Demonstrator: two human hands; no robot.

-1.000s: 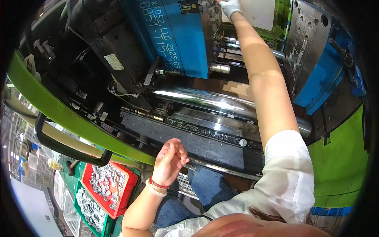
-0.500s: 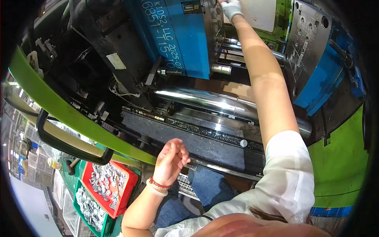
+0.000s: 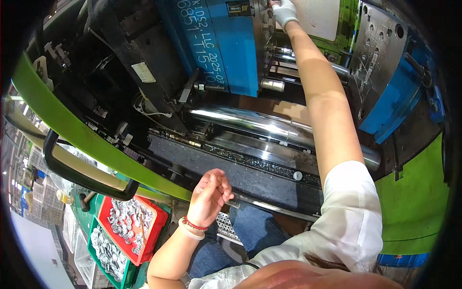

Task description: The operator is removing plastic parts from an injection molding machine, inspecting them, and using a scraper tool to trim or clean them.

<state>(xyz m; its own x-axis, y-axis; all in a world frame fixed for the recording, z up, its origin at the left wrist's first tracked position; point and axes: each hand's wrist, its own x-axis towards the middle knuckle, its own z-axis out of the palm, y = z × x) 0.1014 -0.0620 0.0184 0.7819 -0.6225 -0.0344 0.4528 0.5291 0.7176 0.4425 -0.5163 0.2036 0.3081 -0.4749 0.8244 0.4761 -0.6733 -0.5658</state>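
Note:
My right hand (image 3: 284,11), in a white glove, reaches far up into an open moulding machine. It sits at the top edge of the view, against the steel face of the blue mould block (image 3: 226,43) and next to a white panel (image 3: 317,18). Its fingers are partly cut off, so its grip is hidden. My left hand (image 3: 209,195) is bare, with a red and a white band on the wrist. It hovers by the machine's lower rail (image 3: 269,207), fingers curled together with nothing visible in them.
A shiny steel tie bar (image 3: 269,127) runs across under my right arm. The other mould half (image 3: 385,72), grey and blue, stands at the right. A green guard frame (image 3: 77,135) with a black handle (image 3: 82,178) crosses the left. Red (image 3: 156,226) and green (image 3: 96,253) crates hold several small silvery parts.

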